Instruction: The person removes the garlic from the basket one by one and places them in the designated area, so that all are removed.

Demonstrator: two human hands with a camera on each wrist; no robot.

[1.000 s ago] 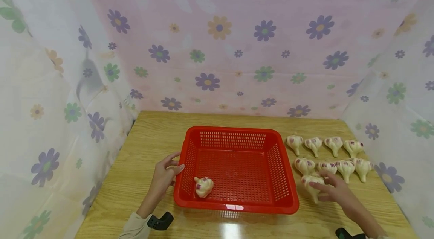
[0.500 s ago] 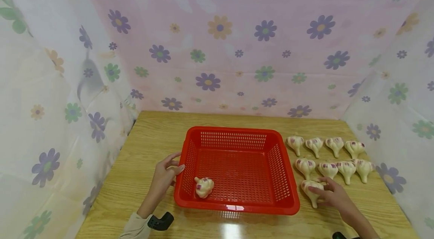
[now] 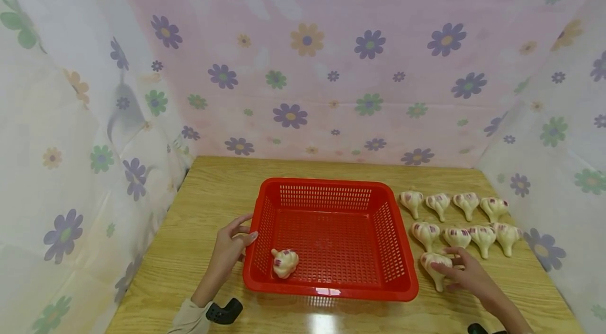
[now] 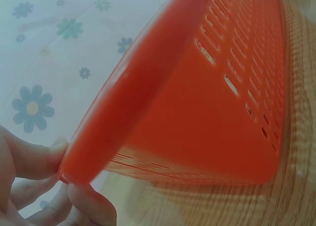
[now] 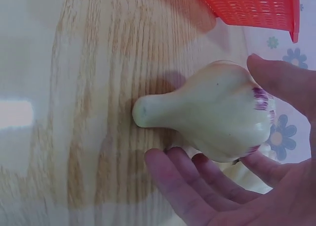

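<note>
My left hand (image 3: 229,245) grips the left rim of a red plastic basket (image 3: 326,290), thumb on top and fingers below, as the left wrist view shows (image 4: 91,206). One garlic bulb (image 3: 285,263) lies in the basket's near left corner. Right of the basket, my right hand (image 3: 466,273) has thumb and index finger on opposite sides of another garlic bulb (image 5: 217,112), pinching its rounded end. That bulb lies on the table with its stem toward the person; the other fingers of this hand extend loosely beside it.
Two rows of garlic bulbs, a back row (image 3: 437,204) and a front row (image 3: 456,238), lie on the wooden table (image 3: 213,181) beyond my right hand. Flowered cloth (image 3: 331,87) hangs behind the table and at both sides.
The garlic bulb at my right hand shifted slightly toward the person and came clear of the front row, then stayed put. My left hand and the basket have not moved.
</note>
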